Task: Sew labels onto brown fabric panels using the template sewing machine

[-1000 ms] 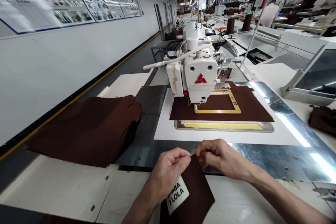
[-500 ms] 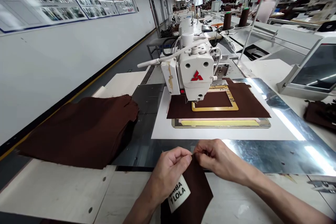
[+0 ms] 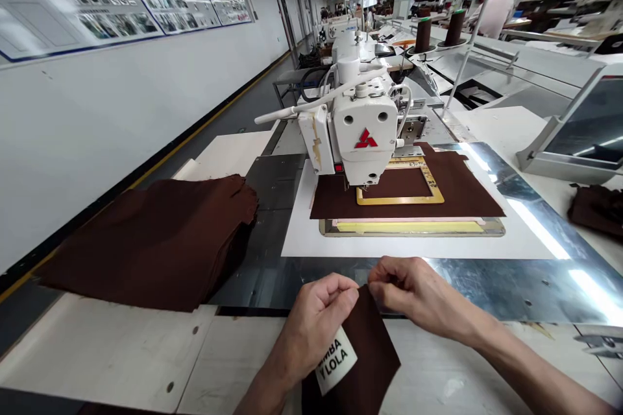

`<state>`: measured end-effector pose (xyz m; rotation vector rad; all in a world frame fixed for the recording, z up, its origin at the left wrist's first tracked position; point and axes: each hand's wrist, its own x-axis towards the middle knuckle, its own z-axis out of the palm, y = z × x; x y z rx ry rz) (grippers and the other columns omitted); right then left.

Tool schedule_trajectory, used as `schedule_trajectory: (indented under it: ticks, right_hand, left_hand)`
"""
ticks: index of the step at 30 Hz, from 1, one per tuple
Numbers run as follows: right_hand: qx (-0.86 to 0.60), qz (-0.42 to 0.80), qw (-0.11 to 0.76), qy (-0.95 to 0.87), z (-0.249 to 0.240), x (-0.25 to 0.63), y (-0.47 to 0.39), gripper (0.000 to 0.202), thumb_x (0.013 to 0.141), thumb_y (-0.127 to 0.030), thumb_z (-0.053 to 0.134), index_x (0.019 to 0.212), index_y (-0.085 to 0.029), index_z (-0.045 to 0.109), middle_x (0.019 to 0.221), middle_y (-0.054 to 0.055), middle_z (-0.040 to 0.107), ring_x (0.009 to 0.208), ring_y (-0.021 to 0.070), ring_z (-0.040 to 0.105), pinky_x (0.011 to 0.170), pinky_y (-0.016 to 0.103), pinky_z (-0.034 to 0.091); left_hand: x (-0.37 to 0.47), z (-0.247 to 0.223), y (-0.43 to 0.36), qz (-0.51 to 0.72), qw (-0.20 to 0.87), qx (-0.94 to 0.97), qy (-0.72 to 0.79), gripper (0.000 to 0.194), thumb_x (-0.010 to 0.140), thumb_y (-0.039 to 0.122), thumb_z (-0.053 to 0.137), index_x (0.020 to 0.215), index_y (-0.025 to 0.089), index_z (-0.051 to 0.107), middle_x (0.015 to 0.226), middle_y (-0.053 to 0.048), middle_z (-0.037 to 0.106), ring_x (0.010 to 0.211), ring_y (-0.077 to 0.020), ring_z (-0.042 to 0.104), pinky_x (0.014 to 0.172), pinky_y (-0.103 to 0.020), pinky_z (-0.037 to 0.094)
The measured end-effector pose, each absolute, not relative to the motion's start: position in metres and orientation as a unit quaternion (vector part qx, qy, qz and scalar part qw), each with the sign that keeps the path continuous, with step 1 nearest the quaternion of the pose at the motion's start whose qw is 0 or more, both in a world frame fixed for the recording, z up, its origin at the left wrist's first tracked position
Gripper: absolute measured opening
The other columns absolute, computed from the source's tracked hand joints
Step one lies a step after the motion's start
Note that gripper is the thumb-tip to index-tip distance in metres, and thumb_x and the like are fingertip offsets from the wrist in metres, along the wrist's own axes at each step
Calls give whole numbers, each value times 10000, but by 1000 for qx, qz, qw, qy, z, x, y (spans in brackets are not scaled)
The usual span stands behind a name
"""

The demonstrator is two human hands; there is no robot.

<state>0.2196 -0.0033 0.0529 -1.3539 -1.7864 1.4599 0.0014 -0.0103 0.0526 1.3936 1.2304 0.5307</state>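
My left hand (image 3: 318, 324) pinches the top edge of a dark brown fabric piece (image 3: 372, 350) that hangs at the table's front edge. A white label (image 3: 337, 363) with black lettering shows on the fabric, partly behind my left fingers. Just right of the fabric's top corner, my right hand (image 3: 411, 292) has its thumb and forefinger pressed together; what they hold, if anything, is too small to see. Beyond both hands, a yellow frame (image 3: 400, 201) lies on a flat brown panel (image 3: 467, 191) under the white sewing machine head (image 3: 365, 136).
A stack of brown fabric (image 3: 146, 240) lies at the left. Metal snips (image 3: 603, 343) rest at the right edge. A screen (image 3: 588, 120) stands at the right, with dark fabric (image 3: 596, 211) in front of it. Thread cones (image 3: 422, 35) stand farther back.
My right hand has moved slightly right, and the gap between the two hands' fingertips has widened. The left hand and the labelled fabric have shifted slightly right in view.
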Motion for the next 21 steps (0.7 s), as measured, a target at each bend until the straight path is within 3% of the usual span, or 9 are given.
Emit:
schedule_trajectory:
  ticks: [5,10,15,21]
  right_hand:
    - [-480,521,239,-664,49,222,-4,134,915,-179,518,838,-203,625,717,-40,573,636,116,452,550,246,325]
    - [-481,547,219,-649,48,223,-3,184,944,-355,605,842,-205,635,682,-42,529,615,119,410,526,254,298]
    - [-464,556,204,-659,44,231,-7,140,875,-156,514,776,-206,599,669,-43,505,617,117,393,540,251,299]
    - [-484,583,218,-615,34,253,-13,140,897,-238,537,846,-199,662,725,-7,579,630,138,466,545,255,343]
  left_hand:
    - [-2,52,-10,236,548,601,531,301,990,434,562,930,180,712,706,23,518,645,-116,422,580,-218,345]
    - [-2,56,-9,241,534,606,538,306,991,449,557,940,189,710,725,17,532,663,-124,434,589,-222,352]
    - [0,55,-9,240,535,605,539,304,984,445,570,912,184,708,714,18,523,658,-122,431,589,-221,354]
    - [-12,52,-8,271,546,566,556,346,975,507,577,952,187,709,723,15,520,658,-126,447,591,-227,370]
